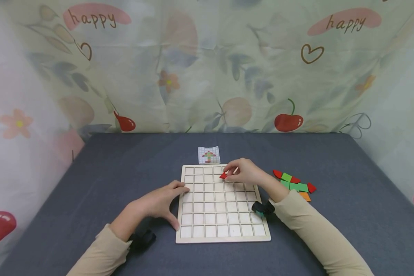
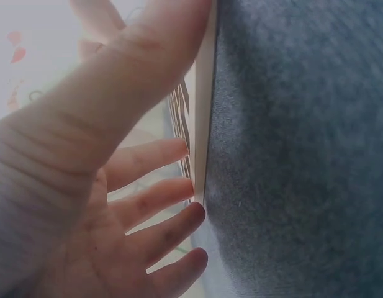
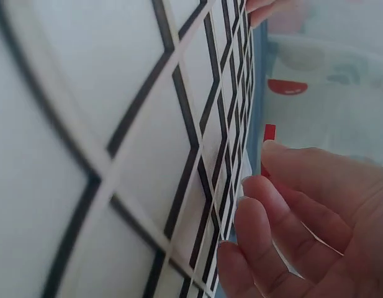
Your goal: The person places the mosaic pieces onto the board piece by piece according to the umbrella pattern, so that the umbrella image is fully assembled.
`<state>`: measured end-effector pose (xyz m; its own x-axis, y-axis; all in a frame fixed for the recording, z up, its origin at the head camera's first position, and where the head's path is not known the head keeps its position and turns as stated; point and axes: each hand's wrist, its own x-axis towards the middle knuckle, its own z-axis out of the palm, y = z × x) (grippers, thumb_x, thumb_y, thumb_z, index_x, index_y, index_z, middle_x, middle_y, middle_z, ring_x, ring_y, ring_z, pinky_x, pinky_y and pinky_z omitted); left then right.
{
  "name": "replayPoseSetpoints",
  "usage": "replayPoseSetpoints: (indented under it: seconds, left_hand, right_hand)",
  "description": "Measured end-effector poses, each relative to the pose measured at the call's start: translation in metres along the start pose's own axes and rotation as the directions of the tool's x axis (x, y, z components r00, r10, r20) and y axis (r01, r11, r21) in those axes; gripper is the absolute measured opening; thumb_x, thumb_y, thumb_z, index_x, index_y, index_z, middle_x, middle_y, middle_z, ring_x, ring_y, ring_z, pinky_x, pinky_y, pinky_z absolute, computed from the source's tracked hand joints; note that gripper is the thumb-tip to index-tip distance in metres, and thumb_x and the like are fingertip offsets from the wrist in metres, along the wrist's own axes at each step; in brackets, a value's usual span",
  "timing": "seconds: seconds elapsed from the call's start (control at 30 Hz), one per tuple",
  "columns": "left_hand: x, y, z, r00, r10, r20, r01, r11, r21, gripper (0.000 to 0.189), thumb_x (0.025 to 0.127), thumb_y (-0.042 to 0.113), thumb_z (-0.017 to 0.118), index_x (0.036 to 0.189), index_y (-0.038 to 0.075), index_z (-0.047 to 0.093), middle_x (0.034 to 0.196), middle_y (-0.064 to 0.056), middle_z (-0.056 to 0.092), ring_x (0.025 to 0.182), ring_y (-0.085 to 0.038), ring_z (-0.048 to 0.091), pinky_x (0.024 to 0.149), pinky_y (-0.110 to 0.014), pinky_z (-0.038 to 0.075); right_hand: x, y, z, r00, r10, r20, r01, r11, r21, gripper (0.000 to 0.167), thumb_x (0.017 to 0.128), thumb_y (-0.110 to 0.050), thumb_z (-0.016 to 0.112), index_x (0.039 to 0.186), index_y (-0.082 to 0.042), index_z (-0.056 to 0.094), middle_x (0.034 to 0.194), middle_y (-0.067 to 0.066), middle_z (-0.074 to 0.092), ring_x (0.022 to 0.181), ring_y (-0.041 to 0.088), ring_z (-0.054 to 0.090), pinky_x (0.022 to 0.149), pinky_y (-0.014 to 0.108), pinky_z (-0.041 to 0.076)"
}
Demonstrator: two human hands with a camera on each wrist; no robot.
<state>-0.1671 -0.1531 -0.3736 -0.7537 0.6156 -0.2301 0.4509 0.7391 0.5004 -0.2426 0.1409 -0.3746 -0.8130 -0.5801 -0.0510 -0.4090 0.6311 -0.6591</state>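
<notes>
A pale wooden grid board (image 1: 224,240) with square cells lies on the dark table. My right hand (image 1: 245,171) is over its far rows, pinching a small red tile (image 1: 223,175) between thumb and fingers. In the right wrist view, the red tile (image 3: 269,133) sticks out past the thumb tip, close to the grid. My left hand (image 1: 161,201) rests along the board's left edge, thumb near the front corner and fingers further back. Its fingers (image 2: 155,239) look spread and fairly straight in the left wrist view, with the fingertips at the board's edge (image 2: 205,112).
Behind the board lies a small printed card (image 1: 209,155) showing a coloured figure on a grid. Red, green and orange tiles (image 1: 298,186) lie grouped right of the board, partly behind the right forearm. A printed cloth (image 1: 207,76) hangs behind the table (image 1: 131,161).
</notes>
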Motion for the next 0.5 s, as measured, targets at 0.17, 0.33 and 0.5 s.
replayPoseSetpoints:
  seconds: [0.17, 0.33, 0.5]
  left_hand:
    - [0.001, 0.001, 0.0, 1.0, -0.009, 0.001, 0.009, 1.0, 0.005, 0.104, 0.056, 0.04, 0.087, 0.14, 0.003, 0.039, 0.141, -0.016, 0.035, 0.128, -0.029, 0.041, 0.1, -0.044, 0.04]
    - [0.002, 0.0, 0.001, 1.0, -0.019, 0.007, 0.018, 1.0, 0.005, 0.104, 0.056, 0.041, 0.087, 0.141, 0.004, 0.038, 0.142, -0.015, 0.035, 0.127, -0.028, 0.041, 0.1, -0.044, 0.04]
    - [0.002, 0.0, 0.002, 1.0, -0.019, 0.011, 0.019, 1.0, 0.0, 0.104, 0.056, 0.041, 0.087, 0.141, 0.004, 0.038, 0.141, -0.015, 0.035, 0.127, -0.027, 0.041, 0.1, -0.043, 0.04]
  right_hand:
    - [0.005, -0.004, 0.006, 1.0, 0.011, 0.009, -0.011, 1.0, -0.017, 0.021, 0.083, -0.012, 0.069, 0.103, -0.003, 0.069, 0.083, 0.007, 0.068, 0.074, 0.012, 0.061, 0.069, 0.025, 0.049]
    - [0.008, -0.009, 0.01, 0.999, 0.037, 0.014, -0.036, 0.998, -0.044, 0.019, 0.083, -0.011, 0.068, 0.101, -0.005, 0.07, 0.079, 0.005, 0.067, 0.069, 0.009, 0.057, 0.066, 0.022, 0.045]
    - [0.011, -0.012, 0.013, 0.999, 0.053, 0.013, -0.052, 0.997, -0.063, 0.018, 0.083, -0.01, 0.067, 0.1, -0.006, 0.07, 0.077, 0.004, 0.067, 0.067, 0.008, 0.054, 0.066, 0.022, 0.043]
